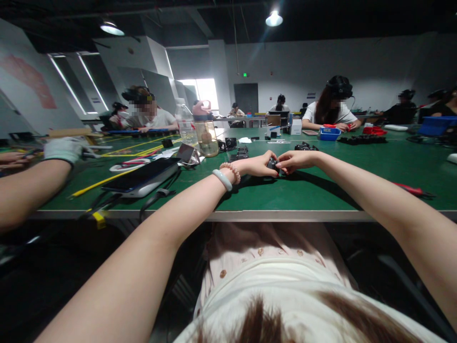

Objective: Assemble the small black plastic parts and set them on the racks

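Just above the green table, a small black part [272,164] sits between my two hands; its exact kind is too small to make out. My left hand [262,164], with a pale bangle and a beaded bracelet at the wrist, grips it from the left. From the other side, the fingers of my right hand [294,161] pinch the same part and partly cover it. Behind my left wrist lies a black ribbed part [243,152]. Another group of black parts [306,146] rests behind my right hand.
To the left are a phone on a white power bank [143,178] with cables, a tilted metallic box [189,155] and a tumbler [207,138]. A co-worker's gloved hand [62,150] is at far left. Red-handled pliers [414,190] lie right, a blue bin [329,133] farther back.
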`<action>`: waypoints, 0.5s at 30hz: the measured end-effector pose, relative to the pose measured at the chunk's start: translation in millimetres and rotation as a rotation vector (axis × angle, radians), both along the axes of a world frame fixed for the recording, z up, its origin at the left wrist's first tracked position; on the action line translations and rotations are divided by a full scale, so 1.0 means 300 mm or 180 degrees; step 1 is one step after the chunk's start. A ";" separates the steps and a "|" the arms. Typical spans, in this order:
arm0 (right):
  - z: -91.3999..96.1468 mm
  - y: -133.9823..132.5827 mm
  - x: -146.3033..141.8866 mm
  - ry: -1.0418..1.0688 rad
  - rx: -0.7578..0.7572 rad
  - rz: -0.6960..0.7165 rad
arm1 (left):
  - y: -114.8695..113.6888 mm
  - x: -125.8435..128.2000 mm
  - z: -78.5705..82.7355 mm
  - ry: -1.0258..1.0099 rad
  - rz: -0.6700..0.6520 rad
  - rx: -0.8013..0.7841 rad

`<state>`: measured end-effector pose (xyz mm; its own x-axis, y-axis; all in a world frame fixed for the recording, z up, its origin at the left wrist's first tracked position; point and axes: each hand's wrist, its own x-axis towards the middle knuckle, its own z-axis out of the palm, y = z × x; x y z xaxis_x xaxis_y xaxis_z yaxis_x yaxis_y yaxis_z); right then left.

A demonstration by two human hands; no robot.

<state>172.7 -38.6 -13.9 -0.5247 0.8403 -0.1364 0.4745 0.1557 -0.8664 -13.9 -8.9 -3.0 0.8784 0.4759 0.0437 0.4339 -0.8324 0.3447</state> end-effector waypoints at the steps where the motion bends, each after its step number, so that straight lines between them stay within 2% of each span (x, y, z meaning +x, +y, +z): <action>1: 0.000 0.000 0.000 0.0001 -0.0010 -0.0001 | 0.001 0.000 0.000 0.0002 0.0003 0.0006; 15: 0.000 -0.001 0.000 0.0160 -0.0142 -0.0002 | 0.006 0.001 -0.004 0.0014 0.0011 -0.0049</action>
